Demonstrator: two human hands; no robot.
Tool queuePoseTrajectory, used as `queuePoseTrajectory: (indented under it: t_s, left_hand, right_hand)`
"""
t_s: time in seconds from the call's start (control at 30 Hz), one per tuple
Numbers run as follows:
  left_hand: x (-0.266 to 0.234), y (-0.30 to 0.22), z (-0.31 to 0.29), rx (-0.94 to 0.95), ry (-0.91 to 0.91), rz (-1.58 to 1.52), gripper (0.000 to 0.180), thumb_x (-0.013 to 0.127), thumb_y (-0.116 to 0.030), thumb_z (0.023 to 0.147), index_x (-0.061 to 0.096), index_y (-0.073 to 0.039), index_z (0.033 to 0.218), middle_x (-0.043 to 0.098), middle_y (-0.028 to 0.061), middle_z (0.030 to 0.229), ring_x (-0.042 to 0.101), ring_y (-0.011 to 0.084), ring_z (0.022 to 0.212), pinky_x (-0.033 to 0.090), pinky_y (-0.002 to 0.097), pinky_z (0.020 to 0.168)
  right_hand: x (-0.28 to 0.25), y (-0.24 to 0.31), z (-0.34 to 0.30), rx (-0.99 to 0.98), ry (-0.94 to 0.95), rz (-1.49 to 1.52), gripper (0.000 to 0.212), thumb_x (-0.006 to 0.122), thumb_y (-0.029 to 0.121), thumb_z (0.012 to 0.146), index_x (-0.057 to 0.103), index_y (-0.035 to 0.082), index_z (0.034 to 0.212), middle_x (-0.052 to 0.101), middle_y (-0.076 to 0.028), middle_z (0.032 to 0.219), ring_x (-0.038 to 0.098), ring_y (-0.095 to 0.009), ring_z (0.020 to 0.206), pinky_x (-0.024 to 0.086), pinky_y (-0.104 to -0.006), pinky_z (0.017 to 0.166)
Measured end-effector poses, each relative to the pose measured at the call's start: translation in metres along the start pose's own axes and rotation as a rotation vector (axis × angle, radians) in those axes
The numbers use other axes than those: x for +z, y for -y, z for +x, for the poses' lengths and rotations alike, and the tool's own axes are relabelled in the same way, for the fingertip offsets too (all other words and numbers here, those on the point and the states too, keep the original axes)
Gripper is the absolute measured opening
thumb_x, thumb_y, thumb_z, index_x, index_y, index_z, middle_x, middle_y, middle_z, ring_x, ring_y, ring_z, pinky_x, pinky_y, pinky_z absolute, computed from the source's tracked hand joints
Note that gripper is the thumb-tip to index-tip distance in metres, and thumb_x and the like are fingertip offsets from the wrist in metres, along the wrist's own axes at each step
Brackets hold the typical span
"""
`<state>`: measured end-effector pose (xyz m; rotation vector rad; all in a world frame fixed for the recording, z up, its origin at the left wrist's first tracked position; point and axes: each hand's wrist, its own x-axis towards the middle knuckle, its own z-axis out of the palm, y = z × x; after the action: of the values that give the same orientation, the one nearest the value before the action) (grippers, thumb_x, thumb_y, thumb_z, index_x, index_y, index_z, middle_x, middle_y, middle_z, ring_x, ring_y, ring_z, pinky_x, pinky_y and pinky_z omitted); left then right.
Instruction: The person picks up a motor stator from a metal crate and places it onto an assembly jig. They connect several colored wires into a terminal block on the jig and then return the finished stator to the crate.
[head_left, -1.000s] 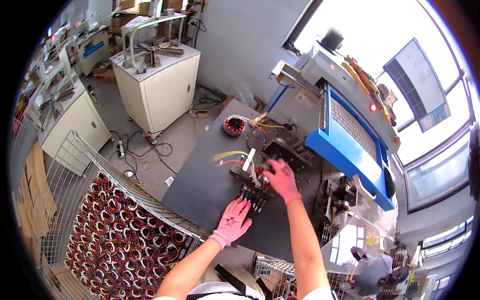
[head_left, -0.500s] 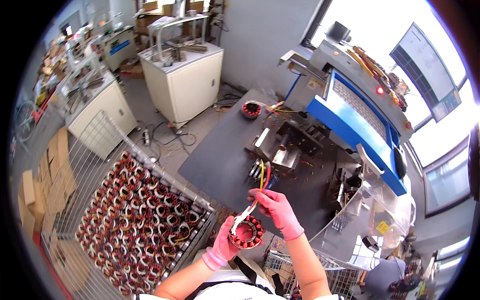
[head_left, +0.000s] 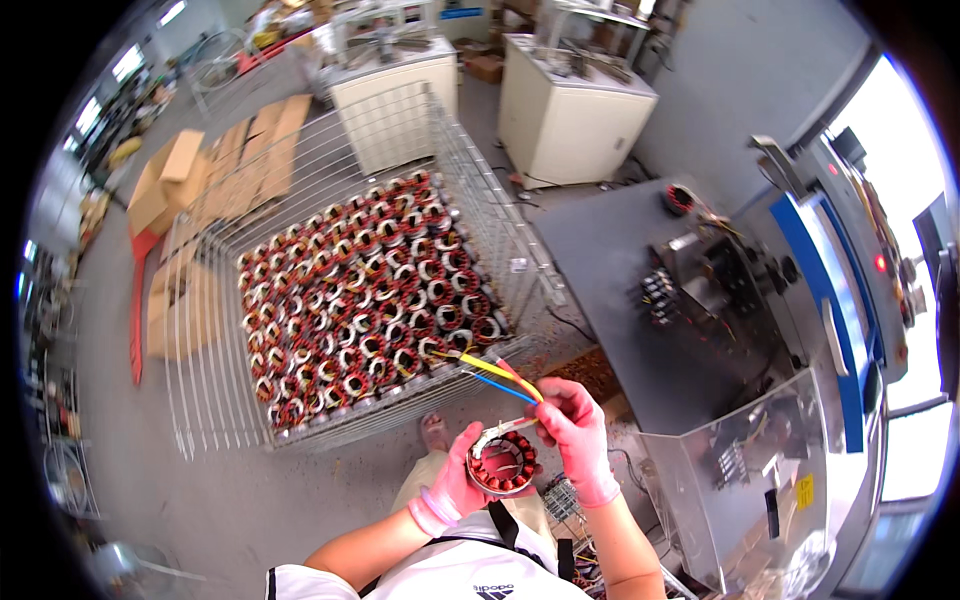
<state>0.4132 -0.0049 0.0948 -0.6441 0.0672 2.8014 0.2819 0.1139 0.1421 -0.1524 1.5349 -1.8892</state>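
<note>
Gloved in pink, my left hand (head_left: 452, 483) grips a ring-shaped motor stator (head_left: 516, 482) with red-brown copper windings, held in front of my body with its opening facing up. A white sleeved lead bundle runs from its upper rim. Closed around this bundle's yellow, blue and red wires (head_left: 487, 367) is my right hand (head_left: 578, 430), also in a pink glove, just right of and above the stator. The free wire ends fan out to the left, toward a wire cage (head_left: 545, 275) full of similar stators (head_left: 375, 300) standing in rows.
On the right stands a dark worktable (head_left: 600, 250) with another stator (head_left: 679, 199), a metal fixture (head_left: 705, 290) and a clear plastic guard (head_left: 720, 430). Beyond is a blue-edged machine (head_left: 825, 290). White cabinets (head_left: 565, 120) stand behind, and flattened cardboard (head_left: 245, 160) lies left of the cage.
My view has turned left, so the cage sits nearer the middle and the worktable farther right. The wires in my right hand have swung from pointing up to pointing left.
</note>
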Motion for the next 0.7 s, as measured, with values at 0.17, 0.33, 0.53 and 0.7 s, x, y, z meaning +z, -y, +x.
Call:
queuePoseTrajectory:
  t_s: [0.17,0.33,0.53,0.7]
  left_hand:
    - [-0.032,-0.008,-0.063,0.185,-0.127,-0.092,0.06,0.044,-0.06,0.091,0.055,-0.013,0.126,0.062,0.0092,0.119,0.06,0.0293,0.11,0.047,0.0555,0.095]
    - [-0.083,-0.042,-0.15,0.33,-0.112,-0.104,0.058,0.043,-0.06,0.091,0.058,-0.013,0.122,0.063,0.0091,0.117,0.06,0.0281,0.108,0.048,0.0525,0.094]
    - [-0.205,-0.077,-0.266,0.404,-0.032,-0.302,0.061,0.039,-0.061,0.092,0.06,-0.009,0.117,0.065,0.0108,0.11,0.065,0.0308,0.097,0.054,0.0485,0.082]
    - [-0.236,-0.113,-0.346,0.562,-0.149,-0.363,0.067,0.036,-0.065,0.091,0.057,-0.01,0.122,0.062,0.0122,0.121,0.062,0.03,0.107,0.05,0.0519,0.093]
  right_hand:
    - [0.077,-0.035,-0.033,-0.755,0.288,-1.259,0.01,0.07,0.019,0.077,0.063,0.013,0.081,0.055,-0.006,0.072,0.06,-0.025,0.068,0.049,-0.0377,0.058]
    - [0.165,-0.067,-0.035,-0.471,0.774,-1.198,0.021,0.061,0.03,0.087,0.068,0.01,0.085,0.064,-0.007,0.084,0.062,-0.029,0.083,0.051,-0.0386,0.07]
    - [0.302,-0.15,-0.04,-0.527,1.402,-1.124,0.033,0.056,0.039,0.09,0.067,0.008,0.096,0.064,-0.007,0.097,0.058,-0.027,0.095,0.046,-0.0369,0.084]
    - [0.381,-0.229,-0.017,0.08,1.496,-0.839,0.025,0.054,0.019,0.093,0.063,0.002,0.107,0.063,-0.013,0.102,0.059,-0.029,0.098,0.047,-0.0369,0.084]
